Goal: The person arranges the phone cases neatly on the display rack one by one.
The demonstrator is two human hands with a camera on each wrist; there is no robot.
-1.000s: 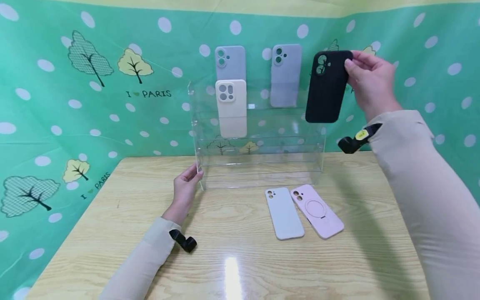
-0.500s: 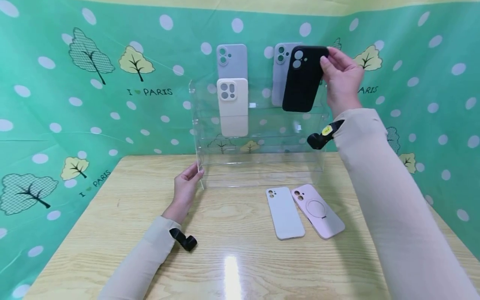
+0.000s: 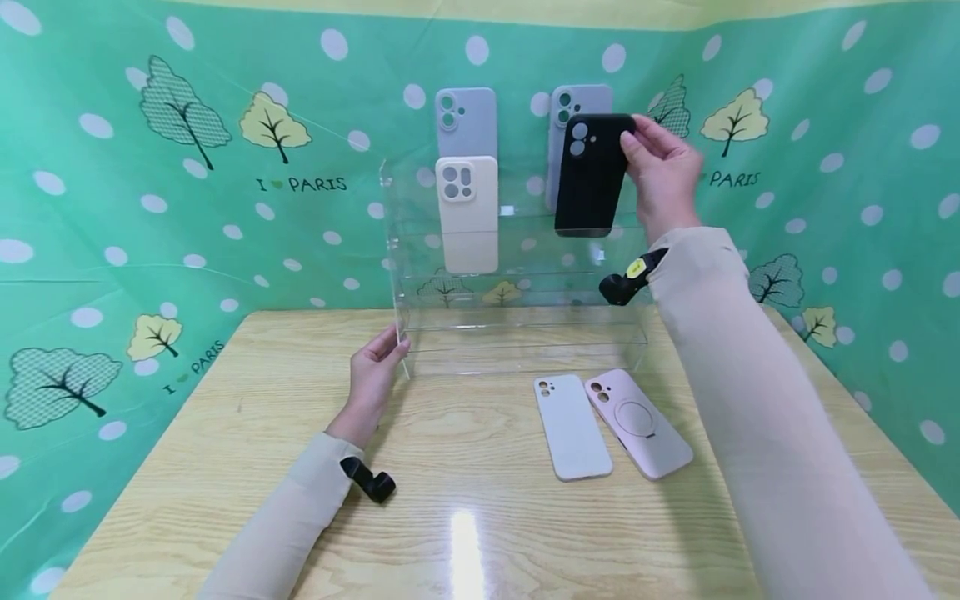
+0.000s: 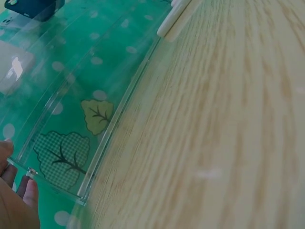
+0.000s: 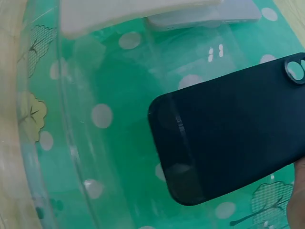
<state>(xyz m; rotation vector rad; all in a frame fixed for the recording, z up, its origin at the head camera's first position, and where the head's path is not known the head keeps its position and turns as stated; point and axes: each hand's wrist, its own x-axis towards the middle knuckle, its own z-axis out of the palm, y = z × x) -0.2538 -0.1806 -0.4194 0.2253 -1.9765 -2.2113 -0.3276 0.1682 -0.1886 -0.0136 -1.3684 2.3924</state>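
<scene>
My right hand [image 3: 666, 177] pinches a black phone case [image 3: 590, 179] by its upper right edge. The case leans slightly, camera holes at the top left, partly covering a grey-blue phone case [image 3: 557, 158] behind it. Its lower end shows through a clear lip of the acrylic display stand [image 3: 525, 337], also seen in the right wrist view, where the black case [image 5: 238, 129] is large. Low on the stand's left side panel, my left hand [image 3: 372, 379] grips the edge between thumb and fingers. A cream phone case [image 3: 470, 225] stands on a middle tier, before another grey-blue case [image 3: 472, 121].
On the table [image 3: 300, 517] in front of the stand lie a white phone case [image 3: 573, 429] and a pink phone case [image 3: 652, 446] with a ring on its back, side by side. A green printed cloth [image 3: 315, 242] hangs close behind the stand.
My right hand has carried the black case left, from beside the stand to in front of the right grey-blue case, then lowered it slightly. The left hand stays on the side panel.
</scene>
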